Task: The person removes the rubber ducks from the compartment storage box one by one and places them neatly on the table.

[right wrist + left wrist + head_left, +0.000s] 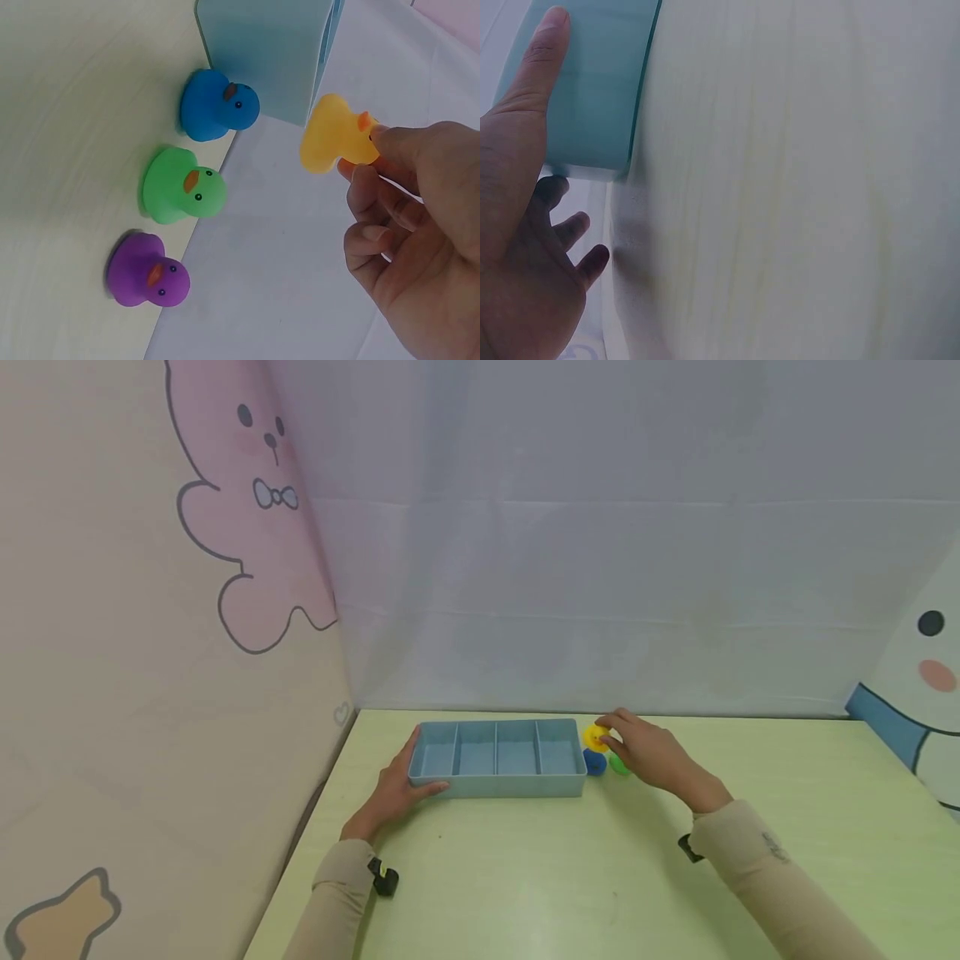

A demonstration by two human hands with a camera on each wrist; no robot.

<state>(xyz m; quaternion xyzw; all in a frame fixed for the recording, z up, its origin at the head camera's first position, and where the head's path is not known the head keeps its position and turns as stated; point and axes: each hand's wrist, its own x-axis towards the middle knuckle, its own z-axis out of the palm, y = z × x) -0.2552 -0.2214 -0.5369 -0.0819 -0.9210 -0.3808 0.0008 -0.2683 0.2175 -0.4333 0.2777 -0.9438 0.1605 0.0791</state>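
Observation:
A blue compartment box with several sections in a row lies on the table, and no items show inside it. My left hand holds its left end, the thumb along the front wall. Beyond the box's right end, my right hand pinches a yellow rubber duck by its head, raised above the table. Below it, close to the box, sits a blue rubber duck. A green rubber duck and a purple rubber duck follow in a line; in the head view the purple one is hidden.
The light table meets a pale curtain just behind the box. A cloth wall with a printed pink bear borders the left side. Small dark devices sit on both wrists.

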